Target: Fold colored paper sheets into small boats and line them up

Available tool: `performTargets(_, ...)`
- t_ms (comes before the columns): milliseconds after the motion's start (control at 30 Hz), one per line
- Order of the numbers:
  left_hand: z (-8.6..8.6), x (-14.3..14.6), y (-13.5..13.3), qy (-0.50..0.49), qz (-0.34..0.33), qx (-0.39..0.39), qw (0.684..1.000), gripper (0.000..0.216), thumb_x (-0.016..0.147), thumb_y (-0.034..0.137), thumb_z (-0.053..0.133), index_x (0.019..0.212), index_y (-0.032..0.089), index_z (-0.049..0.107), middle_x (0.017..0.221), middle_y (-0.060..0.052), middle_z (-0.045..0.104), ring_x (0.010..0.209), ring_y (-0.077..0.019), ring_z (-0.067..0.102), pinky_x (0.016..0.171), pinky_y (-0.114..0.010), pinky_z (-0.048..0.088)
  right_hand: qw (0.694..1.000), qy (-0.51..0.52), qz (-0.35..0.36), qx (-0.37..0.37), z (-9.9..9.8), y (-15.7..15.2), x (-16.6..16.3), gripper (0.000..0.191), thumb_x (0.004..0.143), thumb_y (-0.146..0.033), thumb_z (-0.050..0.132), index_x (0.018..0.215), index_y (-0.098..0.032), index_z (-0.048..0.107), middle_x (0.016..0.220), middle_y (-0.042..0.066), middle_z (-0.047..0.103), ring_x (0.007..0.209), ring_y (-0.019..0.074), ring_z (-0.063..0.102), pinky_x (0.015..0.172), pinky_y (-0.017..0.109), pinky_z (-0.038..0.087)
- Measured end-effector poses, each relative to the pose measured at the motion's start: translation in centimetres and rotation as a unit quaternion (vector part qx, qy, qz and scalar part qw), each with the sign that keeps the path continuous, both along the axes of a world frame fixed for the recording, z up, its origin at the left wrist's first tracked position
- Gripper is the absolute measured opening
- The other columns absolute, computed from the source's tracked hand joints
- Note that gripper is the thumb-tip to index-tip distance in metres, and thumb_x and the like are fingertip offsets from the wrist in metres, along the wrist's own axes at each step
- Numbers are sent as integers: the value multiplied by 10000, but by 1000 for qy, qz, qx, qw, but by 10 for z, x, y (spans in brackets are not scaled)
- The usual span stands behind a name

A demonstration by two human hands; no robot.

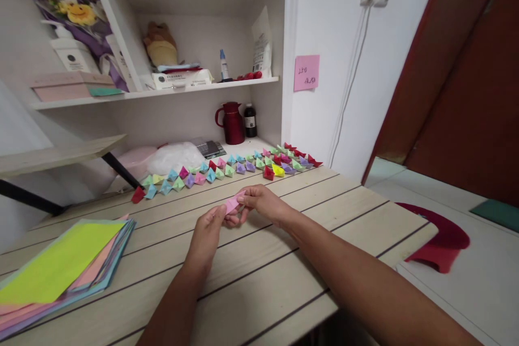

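A small folded piece of pink paper (234,203) is held above the middle of the striped wooden table (279,286). My left hand (208,230) pinches its lower left end between thumb and fingers. On the other side my right hand (257,203) grips the upper right part, with its thumb on top and fingers curled below. Beyond my hands, rows of small folded paper boats (219,173) in many colours line the table's back edge. At the left lies a stack of coloured paper sheets (60,265), yellow-green on top.
Behind the boats stand a red jug (233,123) and a dark bottle (250,120). A white shelf unit (194,91) rises at the back. A small raised wooden shelf (60,155) borders the left. The table's right corner (430,230) overlooks the floor.
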State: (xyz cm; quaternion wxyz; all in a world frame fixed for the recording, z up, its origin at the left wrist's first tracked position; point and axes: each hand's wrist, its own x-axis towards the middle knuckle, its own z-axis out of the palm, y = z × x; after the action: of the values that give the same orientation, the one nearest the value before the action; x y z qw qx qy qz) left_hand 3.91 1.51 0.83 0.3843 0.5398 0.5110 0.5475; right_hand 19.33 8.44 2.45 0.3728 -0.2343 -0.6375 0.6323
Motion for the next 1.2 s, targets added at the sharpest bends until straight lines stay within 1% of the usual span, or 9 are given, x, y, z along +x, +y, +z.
performTargets(133,-2,1,0,-15,-39,22,999,451,851,535,507,630,165,639,677,-64,691,724,-191,624,788,-299,460,999,9,20,-25,-4,1,-2,398,762,-513,656,707,-123,602,603,57,688,468,146,621,521,263,500)
performTargets(300,0,7,-5,-36,-41,29,998,399,855,524,501,766,166,651,548,-30,640,680,-208,629,734,-312,466,999,11,38,-31,-8,2,-2,440,782,-557,617,712,-123,596,578,66,677,497,169,640,538,283,515)
performTargets(533,5,3,-4,25,-10,43,999,371,857,479,484,777,163,661,666,-59,703,711,-208,649,758,-314,479,996,-43,-21,70,-14,7,-5,460,800,-585,550,732,-134,611,641,62,672,583,160,630,645,307,510)
performTargets(633,-2,-5,4,76,4,20,997,352,847,462,477,918,156,637,752,-63,706,690,-196,655,707,-318,497,989,-81,-61,111,-20,14,-4,372,819,-492,564,749,-136,650,684,38,664,649,146,602,675,280,473)
performTargets(733,-10,-13,11,138,49,-2,989,331,777,360,573,1053,177,566,721,-12,672,643,-177,647,651,-292,487,975,-135,-92,150,-27,21,0,230,789,-355,624,715,-145,682,654,2,635,647,135,557,652,258,416)
performTargets(833,-15,-17,13,183,80,4,980,307,696,273,646,990,215,581,614,42,605,590,-169,599,603,-267,435,959,-185,-105,185,-32,25,3,103,726,-261,693,712,-162,715,666,-7,640,665,142,549,644,256,383)
performTargets(900,-16,-16,12,220,86,12,972,246,659,238,678,894,233,604,637,41,610,619,-167,586,622,-265,415,951,-208,-109,202,-33,26,3,67,685,-211,726,743,-178,731,709,-6,661,695,148,560,659,256,389)
performTargets(1033,-16,-16,12,278,93,22,956,150,647,202,682,775,229,608,814,4,637,760,-176,579,677,-268,398,940,-234,-116,220,-34,26,3,273,651,-143,747,914,-214,732,789,-11,681,739,146,584,696,249,421)
performTargets(1200,-19,-22,16,308,98,11,946,236,671,232,673,892,225,591,790,8,597,709,-163,554,643,-260,399,938,-239,-116,225,-32,25,3,406,665,-119,737,1049,-226,660,777,-31,668,711,129,601,693,241,438)
